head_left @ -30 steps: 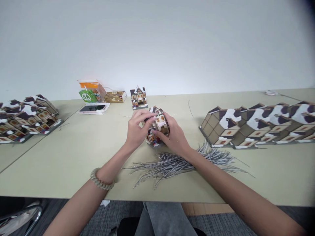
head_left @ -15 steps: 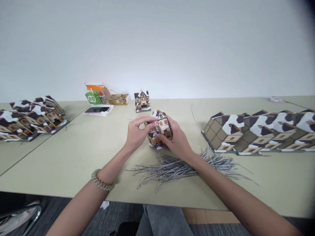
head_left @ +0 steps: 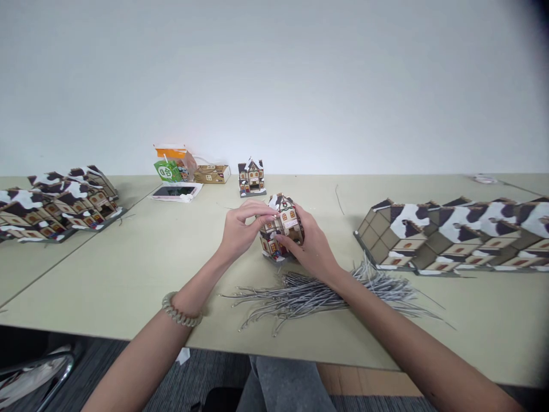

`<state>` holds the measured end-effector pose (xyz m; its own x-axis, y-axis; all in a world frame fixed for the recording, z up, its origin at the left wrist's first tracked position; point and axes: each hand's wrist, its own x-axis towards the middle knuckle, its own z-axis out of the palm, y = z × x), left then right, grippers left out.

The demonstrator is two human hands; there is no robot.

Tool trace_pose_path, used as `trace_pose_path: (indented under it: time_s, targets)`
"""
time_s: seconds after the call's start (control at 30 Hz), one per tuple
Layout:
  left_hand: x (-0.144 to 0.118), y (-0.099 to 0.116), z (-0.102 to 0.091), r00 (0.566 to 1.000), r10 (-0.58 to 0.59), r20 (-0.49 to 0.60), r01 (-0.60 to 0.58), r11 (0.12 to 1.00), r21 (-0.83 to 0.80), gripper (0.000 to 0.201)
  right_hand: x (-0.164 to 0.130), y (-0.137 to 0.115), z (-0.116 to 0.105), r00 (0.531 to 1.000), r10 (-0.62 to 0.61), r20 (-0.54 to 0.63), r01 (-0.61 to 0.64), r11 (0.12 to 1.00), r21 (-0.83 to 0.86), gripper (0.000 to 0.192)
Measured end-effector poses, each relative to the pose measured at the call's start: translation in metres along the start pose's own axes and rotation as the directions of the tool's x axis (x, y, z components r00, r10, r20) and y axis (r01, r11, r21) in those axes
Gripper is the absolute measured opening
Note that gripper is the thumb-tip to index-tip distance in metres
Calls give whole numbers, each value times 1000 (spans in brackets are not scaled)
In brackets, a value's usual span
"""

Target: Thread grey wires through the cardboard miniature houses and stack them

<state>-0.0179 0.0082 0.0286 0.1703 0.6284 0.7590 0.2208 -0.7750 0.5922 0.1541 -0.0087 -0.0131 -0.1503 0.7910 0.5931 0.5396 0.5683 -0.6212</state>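
At table centre, head view: both hands grasp one miniature house.
Left hand [head_left: 240,232] pinches the roof of the miniature house [head_left: 281,226]; right hand [head_left: 309,243] cups its side. Grey wires [head_left: 300,294] lie just beside, on the table [head_left: 128,269].

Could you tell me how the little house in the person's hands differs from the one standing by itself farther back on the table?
The held house is tilted and gripped between the left hand and the right hand; the far house stands upright and untouched on the table. The held house looks larger, being nearer. Both have dark snow-patched roofs and orange windows.
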Motion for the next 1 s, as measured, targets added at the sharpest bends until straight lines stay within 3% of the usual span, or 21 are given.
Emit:
trace_pose_path:
  time_s: [0.23, 0.47, 1.0]
  targets:
    - [-1, 1, 3, 970, 242, 2, -238, 955, 179, 11, 0, 0, 0, 1000, -5, 5, 5, 1000, -4, 69]
    - [-3, -2, 3, 930, 362, 58, -361, 877, 317, 13, 1, -1, -1, 1000, 18, 19, -18, 1000, -9, 70]
    - [-6, -5, 7, 921, 389, 35, -370, 840, 398, 19, 1, -1, -1, 1000, 14, 11, -14, 1000, -22, 72]
